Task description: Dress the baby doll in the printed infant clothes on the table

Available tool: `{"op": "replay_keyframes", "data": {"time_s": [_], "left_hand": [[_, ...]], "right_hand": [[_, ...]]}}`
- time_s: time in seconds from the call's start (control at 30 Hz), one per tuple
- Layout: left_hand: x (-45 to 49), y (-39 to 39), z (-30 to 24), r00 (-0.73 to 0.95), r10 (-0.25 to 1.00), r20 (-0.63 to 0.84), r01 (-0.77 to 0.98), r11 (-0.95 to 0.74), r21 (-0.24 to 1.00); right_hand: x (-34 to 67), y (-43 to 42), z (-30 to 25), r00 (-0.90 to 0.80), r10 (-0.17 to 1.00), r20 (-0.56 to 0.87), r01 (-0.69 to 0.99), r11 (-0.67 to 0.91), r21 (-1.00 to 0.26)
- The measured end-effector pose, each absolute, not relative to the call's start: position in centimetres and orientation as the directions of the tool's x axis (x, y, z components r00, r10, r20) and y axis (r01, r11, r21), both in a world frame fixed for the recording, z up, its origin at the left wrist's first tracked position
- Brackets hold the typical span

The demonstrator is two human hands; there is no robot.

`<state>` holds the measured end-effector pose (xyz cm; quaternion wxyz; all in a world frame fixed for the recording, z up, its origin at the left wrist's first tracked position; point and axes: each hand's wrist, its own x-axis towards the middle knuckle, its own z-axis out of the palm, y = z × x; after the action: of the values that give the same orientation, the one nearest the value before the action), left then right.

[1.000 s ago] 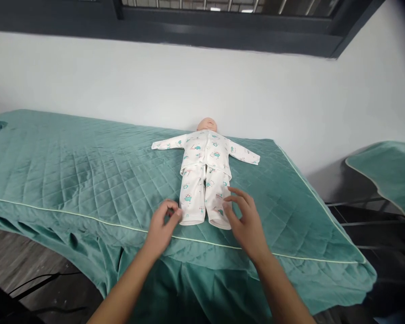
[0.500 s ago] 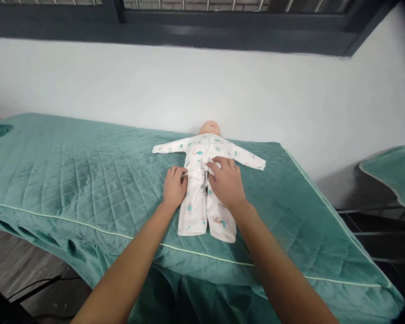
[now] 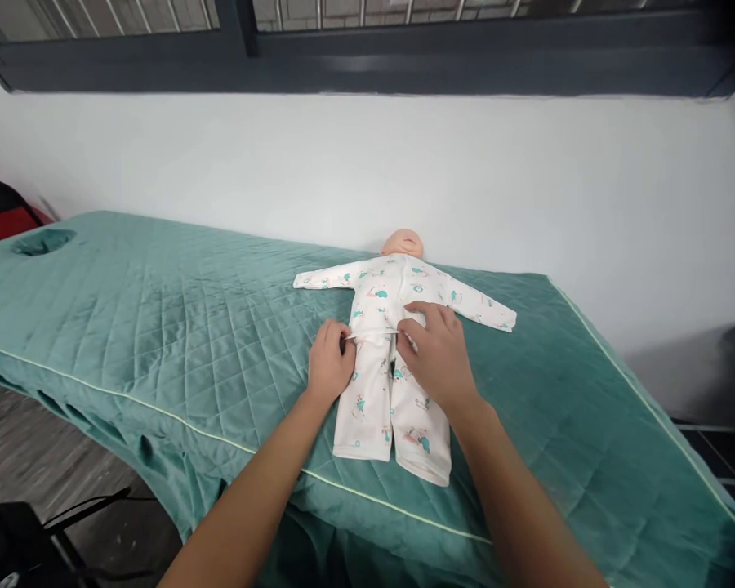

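Note:
A baby doll lies on its back on the green quilted bed, its head toward the wall. It wears a white printed top with the sleeves spread out, and matching white pants. My left hand is closed at the doll's waist on the left side, thumb and fingers pinching the edge of the cloth there. Over the waist's middle and right, my right hand bends its fingers and pinches the same edge. A thin white strip of cloth edge runs taut between the hands; whether it belongs to top or pants, I cannot tell.
The quilted bed cover has a face hole at the far left. A white wall and a dark window frame stand behind. A red and black item is at the left edge, a black object below.
My view has shifted left, so doll and hands appear lower and farther right. Both hands stay at the waist, and the cloth edge between them now looks thinner and tauter.

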<state>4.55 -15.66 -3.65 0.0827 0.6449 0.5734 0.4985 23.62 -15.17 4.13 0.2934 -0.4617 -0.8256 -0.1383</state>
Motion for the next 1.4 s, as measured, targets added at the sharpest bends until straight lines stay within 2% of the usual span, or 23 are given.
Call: {"op": "replay_keyframes", "data": {"time_s": [0.13, 0.27, 0.4, 0.6, 0.77, 0.87, 0.93, 1.0, 1.17, 1.3, 1.4], "left_hand": [[4.4, -15.6, -3.6, -0.146, 0.845, 0.514, 0.626, -0.324, 0.709], [4.2, -15.6, -3.4, -0.218, 0.852, 0.476, 0.543, -0.299, 0.785], [4.1, -15.5, -3.3, -0.275, 0.850, 0.449, 0.515, -0.264, 0.816], [4.0, -15.3, -3.7, -0.302, 0.857, 0.417, 0.504, -0.228, 0.833], [4.0, -15.1, -3.9, -0.323, 0.865, 0.385, 0.503, -0.187, 0.844], [3.9, -15.1, -3.9, -0.329, 0.863, 0.383, 0.499, -0.185, 0.847], [3.8, -15.0, -3.8, -0.330, 0.864, 0.380, 0.493, -0.185, 0.850], [3.7, -15.0, -3.8, -0.332, 0.866, 0.374, 0.486, -0.182, 0.855], [3.9, -15.7, -3.4, -0.367, 0.856, 0.365, 0.450, -0.180, 0.875], [1.9, -19.6, -2.9, -0.396, 0.840, 0.372, 0.439, -0.182, 0.880], [-3.9, -25.3, -3.8, -0.436, 0.807, 0.399, 0.500, -0.152, 0.853]], "right_hand": [[23.9, -15.4, 3.3, -0.342, 0.711, 0.614, 0.853, 0.510, -0.116], [24.3, -15.3, 2.4, -0.233, 0.738, 0.633, 0.850, 0.471, -0.236], [24.6, -15.2, 2.2, -0.136, 0.707, 0.694, 0.750, 0.531, -0.395], [24.6, -15.5, 2.3, -0.274, 0.712, 0.646, 0.653, 0.631, -0.419], [25.5, -15.5, 1.7, -0.100, 0.727, 0.680, 0.545, 0.611, -0.574], [26.4, -15.8, 1.3, -0.131, 0.731, 0.670, 0.485, 0.636, -0.600], [26.7, -16.3, 0.8, -0.179, 0.752, 0.634, 0.442, 0.637, -0.631], [26.9, -17.1, 0.3, -0.145, 0.784, 0.603, 0.392, 0.605, -0.692], [27.4, -20.6, -0.9, 0.116, 0.906, 0.406, 0.141, 0.390, -0.910], [28.5, -24.6, -1.7, 0.130, 0.967, 0.218, 0.034, 0.215, -0.976], [29.9, -27.9, -2.6, 0.206, 0.970, 0.130, -0.016, 0.136, -0.991]]}}
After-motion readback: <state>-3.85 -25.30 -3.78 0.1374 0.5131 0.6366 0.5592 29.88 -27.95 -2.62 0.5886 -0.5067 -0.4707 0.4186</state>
